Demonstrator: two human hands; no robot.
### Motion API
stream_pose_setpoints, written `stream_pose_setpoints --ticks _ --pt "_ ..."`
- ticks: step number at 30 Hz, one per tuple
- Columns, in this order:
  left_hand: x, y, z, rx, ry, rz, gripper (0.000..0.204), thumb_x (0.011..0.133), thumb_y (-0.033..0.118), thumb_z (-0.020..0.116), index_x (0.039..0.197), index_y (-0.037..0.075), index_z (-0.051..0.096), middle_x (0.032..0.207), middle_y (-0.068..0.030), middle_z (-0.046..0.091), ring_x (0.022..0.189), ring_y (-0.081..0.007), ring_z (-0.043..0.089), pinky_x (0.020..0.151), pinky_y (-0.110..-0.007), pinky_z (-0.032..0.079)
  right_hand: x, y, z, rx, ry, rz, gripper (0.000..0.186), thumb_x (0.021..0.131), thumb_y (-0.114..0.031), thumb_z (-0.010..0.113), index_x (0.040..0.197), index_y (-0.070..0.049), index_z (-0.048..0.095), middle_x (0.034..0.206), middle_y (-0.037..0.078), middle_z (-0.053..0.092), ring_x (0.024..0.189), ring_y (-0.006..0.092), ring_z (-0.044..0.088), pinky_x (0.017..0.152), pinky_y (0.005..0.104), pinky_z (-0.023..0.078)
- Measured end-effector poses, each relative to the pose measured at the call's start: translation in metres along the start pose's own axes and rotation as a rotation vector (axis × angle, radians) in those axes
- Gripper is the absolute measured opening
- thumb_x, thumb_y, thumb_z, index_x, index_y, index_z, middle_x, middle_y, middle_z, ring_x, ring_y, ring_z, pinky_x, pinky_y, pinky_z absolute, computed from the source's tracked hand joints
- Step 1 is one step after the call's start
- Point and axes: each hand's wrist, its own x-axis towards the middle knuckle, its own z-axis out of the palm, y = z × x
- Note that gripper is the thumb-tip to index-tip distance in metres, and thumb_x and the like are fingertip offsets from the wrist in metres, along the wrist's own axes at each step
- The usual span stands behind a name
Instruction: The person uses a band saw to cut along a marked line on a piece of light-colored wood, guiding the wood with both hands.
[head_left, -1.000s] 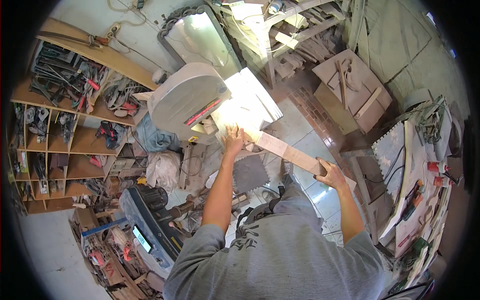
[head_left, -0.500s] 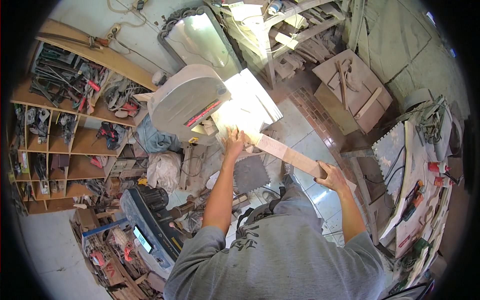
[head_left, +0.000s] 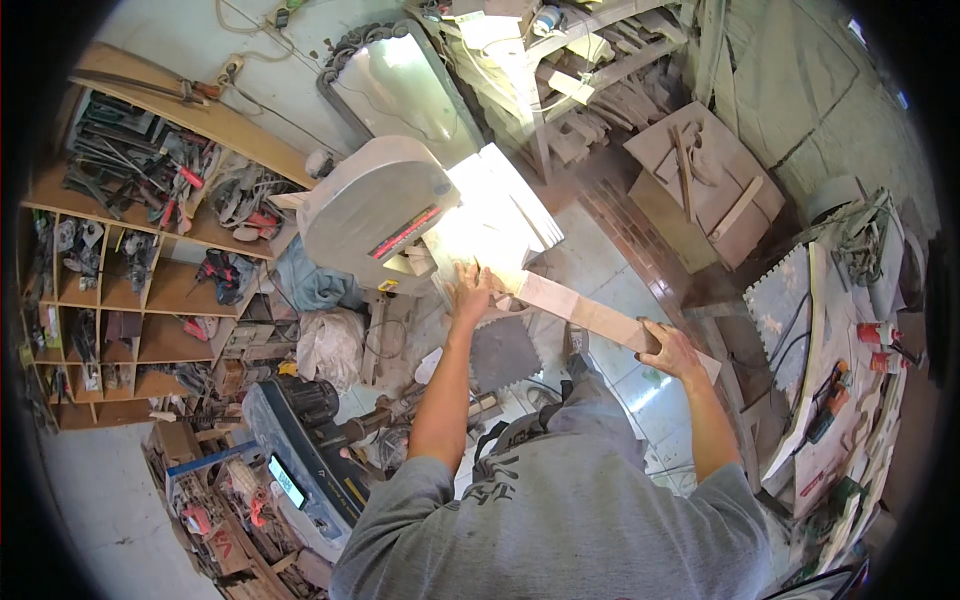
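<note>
A long pale wooden board slopes from the brightly lit table of a band saw down toward the right. My right hand is closed around the board close to its outer end. Beside the board's other end, my left hand rests with fingers spread on the saw table's near edge. Glare washes out the surface by those fingertips, so the blade and the exact contact with the wood are hidden.
Wooden shelves with many tools line the left. A blue-and-black machine stands at lower left. A cluttered bench is on the right; a brown panel bearing wood strips lies at far right. A dark mat covers some floor tiles.
The board and my right hand have shifted slightly to the right. My left hand stays almost in place, its fingers a little more spread.
</note>
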Motion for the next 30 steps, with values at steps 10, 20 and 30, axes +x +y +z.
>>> stream_pose_setpoints --ticks 10,20,30 --pt "-0.004 0.001 0.002 -0.012 0.02 0.002 0.067 0.107 0.051 0.048 0.157 0.006 0.051 0.166 -0.0327 0.034 0.159 -0.0423 0.028 0.13 -0.057 0.007 -0.002 0.008 0.007 0.011 0.011 -0.008 0.086 0.071 -0.032 0.087 0.149 -0.014 0.057 0.124 0.023 0.07 0.112 0.0435 0.066 0.097 0.0493 0.055" --pt "-0.003 0.006 0.003 0.028 0.013 -0.016 0.067 0.108 0.053 0.046 0.157 0.008 0.051 0.167 -0.0322 0.033 0.158 -0.0432 0.028 0.13 -0.058 0.006 0.006 0.012 -0.005 0.036 0.024 -0.045 0.085 0.071 -0.034 0.088 0.147 -0.013 0.058 0.119 0.024 0.07 0.111 0.0441 0.066 0.096 0.0498 0.055" --pt "0.0 0.009 0.004 0.068 -0.007 -0.048 0.069 0.109 0.057 0.044 0.156 0.008 0.053 0.168 -0.032 0.031 0.158 -0.043 0.028 0.13 -0.06 0.006 0.017 0.02 -0.017 0.006 0.0 -0.027 0.086 0.07 -0.03 0.089 0.149 -0.012 0.059 0.124 0.023 0.07 0.113 0.043 0.066 0.098 0.048 0.054"
